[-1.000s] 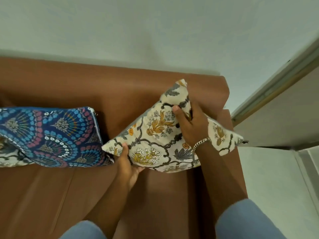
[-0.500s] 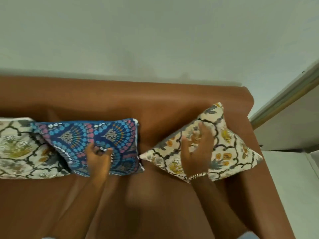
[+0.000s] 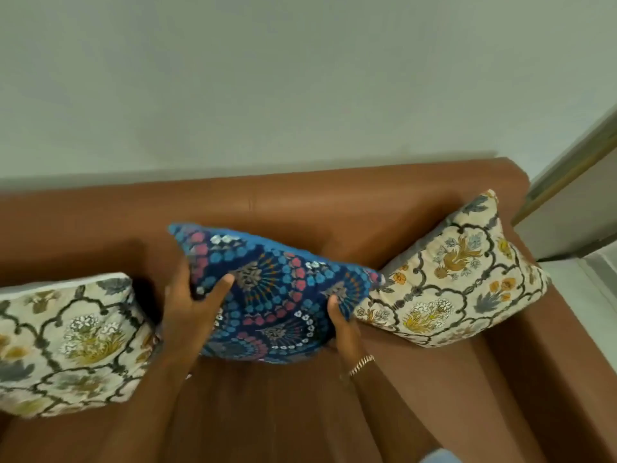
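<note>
A blue patterned cushion is held up in the middle of a brown leather sofa, tilted with its left corner high against the backrest. My left hand grips its left edge, thumb across the front. My right hand, with a bracelet at the wrist, grips its lower right edge. A cream floral cushion leans in the sofa's right corner, touching the blue one. Another cream floral cushion lies on the seat at the left.
A pale wall rises behind the sofa. At the right are the sofa's armrest, a door frame and light floor. Bare brown seat shows in front of the cushions.
My right hand has let go of the right floral cushion and taken the blue cushion's right edge. Both hands have lifted the blue cushion and shifted it right, away from the left floral cushion.
</note>
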